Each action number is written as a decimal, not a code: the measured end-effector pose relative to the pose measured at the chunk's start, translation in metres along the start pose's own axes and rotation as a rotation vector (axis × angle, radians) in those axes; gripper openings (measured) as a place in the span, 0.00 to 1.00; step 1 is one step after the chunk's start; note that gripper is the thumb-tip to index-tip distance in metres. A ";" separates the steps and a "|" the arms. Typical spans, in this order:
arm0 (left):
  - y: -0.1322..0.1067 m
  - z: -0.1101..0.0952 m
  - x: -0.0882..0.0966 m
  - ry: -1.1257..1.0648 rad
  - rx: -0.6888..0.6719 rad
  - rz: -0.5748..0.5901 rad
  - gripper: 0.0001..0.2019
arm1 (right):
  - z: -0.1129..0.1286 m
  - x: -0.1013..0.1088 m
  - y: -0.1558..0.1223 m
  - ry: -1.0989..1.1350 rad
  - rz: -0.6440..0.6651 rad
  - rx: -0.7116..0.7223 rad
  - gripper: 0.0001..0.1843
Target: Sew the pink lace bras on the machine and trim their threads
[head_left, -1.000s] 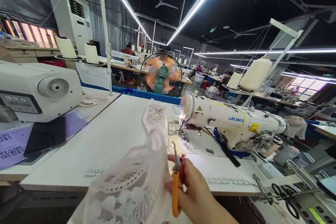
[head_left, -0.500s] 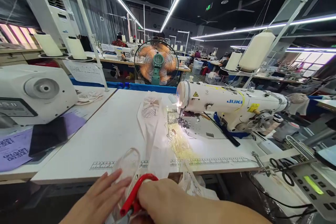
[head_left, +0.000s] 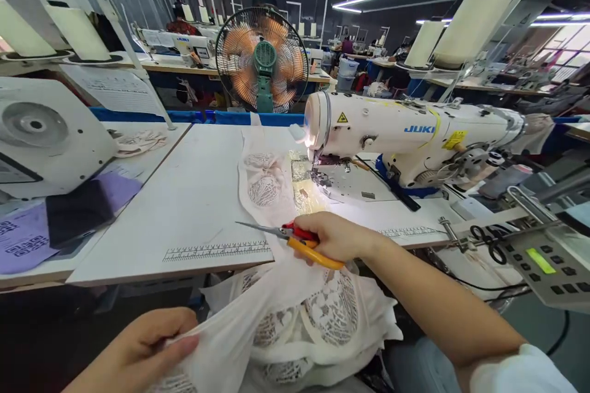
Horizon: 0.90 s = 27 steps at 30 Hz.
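Observation:
My right hand (head_left: 329, 238) is closed round the handles of scissors (head_left: 302, 244), one red and one orange-yellow, whose blades point left above the table edge. At the lower left, my left hand (head_left: 152, 344) pinches the sheer edge of a pale lace bra (head_left: 332, 310). Its fabric stretches from that hand up toward the right hand, and the lace cups hang below the table edge. Another pale lace bra piece (head_left: 263, 181) lies flat on the table, left of the sewing machine's needle area. Whether the right fingers also grip fabric is hidden.
A white JUKI sewing machine (head_left: 387, 126) stands on the right of the white table (head_left: 203, 196), a control panel (head_left: 544, 267) beyond it. Another machine (head_left: 50, 135) and a dark phone-like slab (head_left: 78, 212) are at the left. A fan (head_left: 262, 61) stands behind.
The right hand has lifted the scissors up and right, over the table edge. The left hand has moved down and left, drawing the fabric out. More lace shows, and the camera view has tilted down.

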<state>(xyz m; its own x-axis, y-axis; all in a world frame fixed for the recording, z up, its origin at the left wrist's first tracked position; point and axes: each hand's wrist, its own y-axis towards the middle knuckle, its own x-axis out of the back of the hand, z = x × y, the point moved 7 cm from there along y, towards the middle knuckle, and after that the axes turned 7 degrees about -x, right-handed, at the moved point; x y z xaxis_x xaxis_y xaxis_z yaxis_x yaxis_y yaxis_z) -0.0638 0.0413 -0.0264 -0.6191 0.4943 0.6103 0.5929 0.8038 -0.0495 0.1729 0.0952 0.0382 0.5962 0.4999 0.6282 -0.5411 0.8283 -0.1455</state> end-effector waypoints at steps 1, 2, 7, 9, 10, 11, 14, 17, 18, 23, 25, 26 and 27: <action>0.006 0.001 -0.004 -0.007 0.015 0.033 0.20 | -0.004 -0.002 0.004 -0.002 0.019 -0.006 0.14; 0.010 0.002 -0.008 0.001 0.024 0.072 0.19 | -0.005 -0.004 0.008 -0.008 0.042 0.000 0.14; 0.031 -0.010 -0.012 -0.029 0.040 -0.077 0.11 | 0.013 -0.013 0.010 -0.081 0.146 0.097 0.10; 0.041 -0.027 -0.011 -0.134 -0.006 -0.210 0.10 | 0.023 -0.014 0.010 -0.091 0.172 0.117 0.10; 0.047 -0.036 -0.012 -0.198 -0.026 -0.253 0.09 | 0.028 -0.015 0.010 -0.097 0.188 0.126 0.10; 0.053 -0.042 -0.014 -0.267 -0.037 -0.286 0.08 | 0.032 -0.015 0.011 -0.104 0.206 0.134 0.10; 0.067 -0.051 -0.021 -0.476 -0.022 -0.350 0.07 | 0.039 -0.014 0.013 -0.134 0.250 0.163 0.10; 0.071 -0.045 -0.022 -0.631 0.009 -0.400 0.07 | 0.035 -0.009 0.017 -0.188 0.254 0.163 0.11; 0.070 -0.042 -0.021 -0.670 0.026 -0.419 0.08 | 0.032 -0.006 0.018 -0.200 0.249 0.163 0.11; 0.069 -0.044 -0.022 -0.776 0.100 -0.412 0.11 | 0.028 -0.001 0.023 -0.176 0.205 0.184 0.11; 0.070 -0.047 -0.021 -0.795 0.110 -0.426 0.11 | 0.031 -0.001 0.023 -0.174 0.195 0.195 0.11; 0.071 -0.047 -0.021 -0.806 0.123 -0.435 0.11 | 0.033 -0.002 0.023 -0.172 0.196 0.201 0.10; 0.071 -0.046 -0.021 -0.818 0.141 -0.437 0.11 | 0.036 -0.002 0.023 -0.170 0.200 0.208 0.10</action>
<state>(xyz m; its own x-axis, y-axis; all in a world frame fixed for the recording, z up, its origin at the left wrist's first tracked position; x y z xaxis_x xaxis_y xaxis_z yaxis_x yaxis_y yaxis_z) 0.0152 0.0729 -0.0062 -0.9737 0.1752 -0.1457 0.1875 0.9794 -0.0754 0.1380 0.1036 0.0608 0.3680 0.5838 0.7237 -0.7573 0.6398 -0.1310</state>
